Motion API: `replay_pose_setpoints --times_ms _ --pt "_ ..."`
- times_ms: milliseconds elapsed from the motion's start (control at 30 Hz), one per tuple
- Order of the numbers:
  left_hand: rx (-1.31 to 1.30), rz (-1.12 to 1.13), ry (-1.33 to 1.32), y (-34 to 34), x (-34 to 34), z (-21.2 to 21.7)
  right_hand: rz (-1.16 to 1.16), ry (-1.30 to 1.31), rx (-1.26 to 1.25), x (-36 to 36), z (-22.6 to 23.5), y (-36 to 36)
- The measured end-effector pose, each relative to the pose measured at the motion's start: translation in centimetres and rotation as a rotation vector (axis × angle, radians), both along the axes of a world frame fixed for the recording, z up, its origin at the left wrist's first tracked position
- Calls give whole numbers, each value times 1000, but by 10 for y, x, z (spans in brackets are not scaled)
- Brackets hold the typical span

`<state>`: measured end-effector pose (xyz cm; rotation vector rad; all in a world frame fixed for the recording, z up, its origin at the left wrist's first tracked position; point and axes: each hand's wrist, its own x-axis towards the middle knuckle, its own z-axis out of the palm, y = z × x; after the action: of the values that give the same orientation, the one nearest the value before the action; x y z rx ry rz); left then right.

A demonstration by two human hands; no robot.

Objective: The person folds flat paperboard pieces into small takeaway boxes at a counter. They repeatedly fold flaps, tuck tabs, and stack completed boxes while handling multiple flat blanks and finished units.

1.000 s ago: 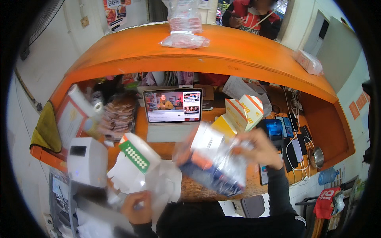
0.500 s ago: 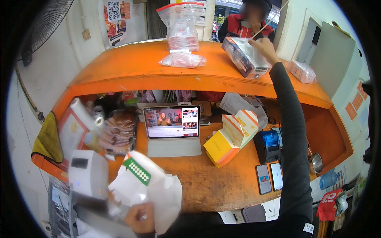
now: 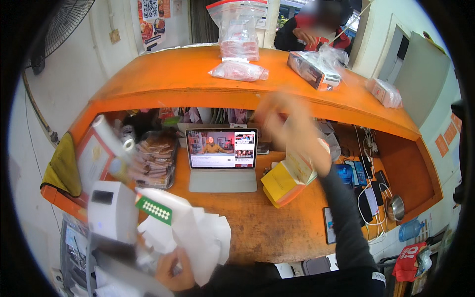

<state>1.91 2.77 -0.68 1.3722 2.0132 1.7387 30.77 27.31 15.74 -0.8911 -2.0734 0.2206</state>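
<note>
Left hand's grip (image 3: 173, 270) was clamped on a sheaf of white paper slips (image 3: 198, 237) at the near edge of the orange surface (image 3: 257, 227), beside a white receipt printer (image 3: 111, 210). Right hand (image 3: 289, 128) was raised over the surface, motion-blurred; whether its grip was apart or together could not be told, and nothing was seen in it. A boxed parcel in clear plastic (image 3: 314, 69) lay on the upper counter ledge (image 3: 168, 79), well apart from the right hand. A tablet (image 3: 221, 148) stood upright behind, yellow boxes (image 3: 284, 180) just right of it.
</note>
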Motion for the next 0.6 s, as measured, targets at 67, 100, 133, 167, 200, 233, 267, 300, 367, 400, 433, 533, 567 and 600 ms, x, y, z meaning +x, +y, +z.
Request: replay_pose_setpoints --times_ms 67,100,133,167,200,233,267,300,367,400,433,533,567,600 --pt "14 17 134 1 6 3 330 -17 -390 -57 -51 -75" --pt "87 -43 250 1 9 5 466 -51 -671 -76 -71 -99" --pt "132 -93 325 1 11 5 485 14 -796 -98 -91 -118" --pt "190 -127 396 1 12 6 430 194 -830 -120 -108 -133" --pt "242 -224 392 1 12 6 344 444 -916 -139 -122 -143" --pt "238 -197 433 0 12 6 386 589 -903 -148 -132 -148" --pt "249 -156 458 -1 11 5 383 711 -959 -156 -141 -153" --pt "268 -138 517 -2 10 4 326 806 -1086 -161 -148 -157" --pt "262 -43 412 -5 8 3 376 853 -1015 -161 -158 -159" --pt "254 5 358 -7 7 2 411 835 -1063 -158 -163 -157" --pt "245 78 285 -9 6 1 373 776 -1159 -156 -167 -156" --pt "209 111 -47 -16 4 -1 526 958 -1199 -159 -179 -171" --pt "184 113 -175 -19 4 -2 569 989 -1209 -162 -182 -176" --pt "153 113 -294 -21 3 -2 561 1028 -1210 -167 -184 -183"
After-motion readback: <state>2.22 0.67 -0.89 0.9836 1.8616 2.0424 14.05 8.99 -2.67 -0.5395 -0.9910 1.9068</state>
